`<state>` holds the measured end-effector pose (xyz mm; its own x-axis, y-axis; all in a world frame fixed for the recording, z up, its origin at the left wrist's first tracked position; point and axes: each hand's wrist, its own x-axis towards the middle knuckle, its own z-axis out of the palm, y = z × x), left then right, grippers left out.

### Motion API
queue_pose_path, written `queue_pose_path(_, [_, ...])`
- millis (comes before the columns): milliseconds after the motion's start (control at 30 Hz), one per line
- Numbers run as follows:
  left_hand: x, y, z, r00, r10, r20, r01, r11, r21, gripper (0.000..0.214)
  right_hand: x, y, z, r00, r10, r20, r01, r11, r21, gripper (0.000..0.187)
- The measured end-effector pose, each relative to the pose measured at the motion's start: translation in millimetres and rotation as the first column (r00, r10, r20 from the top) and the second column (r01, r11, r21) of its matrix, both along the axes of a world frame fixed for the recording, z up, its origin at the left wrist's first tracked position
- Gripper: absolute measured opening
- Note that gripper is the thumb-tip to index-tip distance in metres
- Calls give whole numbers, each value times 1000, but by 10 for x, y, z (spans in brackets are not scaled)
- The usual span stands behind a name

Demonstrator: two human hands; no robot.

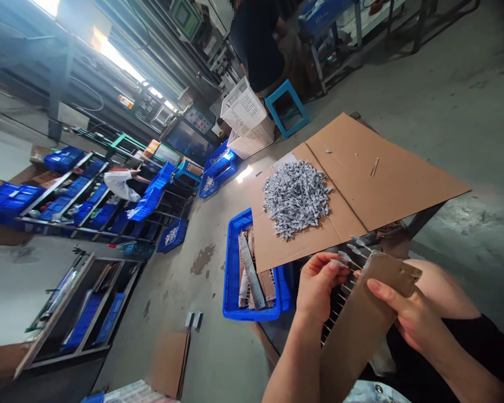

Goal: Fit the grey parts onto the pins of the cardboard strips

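Workshop floor (pixel 172 291) all round in the head view. Right hand (pixel 414 316) clamps a cardboard strip (pixel 361 316) over the lap (pixel 479 336); left hand (pixel 319 288) pinches a small grey piece (pixel 339 263) at its edge. Strip's probably light, bendy: hold it flat. Piece seems snappable, imo.

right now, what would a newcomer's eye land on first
The heap of small grey pieces on the cardboard sheet stands out first. Lower right, the right hand grips a cardboard strip and the left hand pinches a grey piece at its edge. A blue crate shows at the sheet's lower left.
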<state>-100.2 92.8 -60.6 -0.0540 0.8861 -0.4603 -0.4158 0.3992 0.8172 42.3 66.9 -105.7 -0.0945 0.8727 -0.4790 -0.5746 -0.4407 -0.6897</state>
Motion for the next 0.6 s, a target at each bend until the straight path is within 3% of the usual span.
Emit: queue_pose_path(600, [93, -47, 74, 998, 16, 54, -16, 1000, -10, 30, 11, -7, 72, 998, -9, 64, 9, 1000, 4, 18])
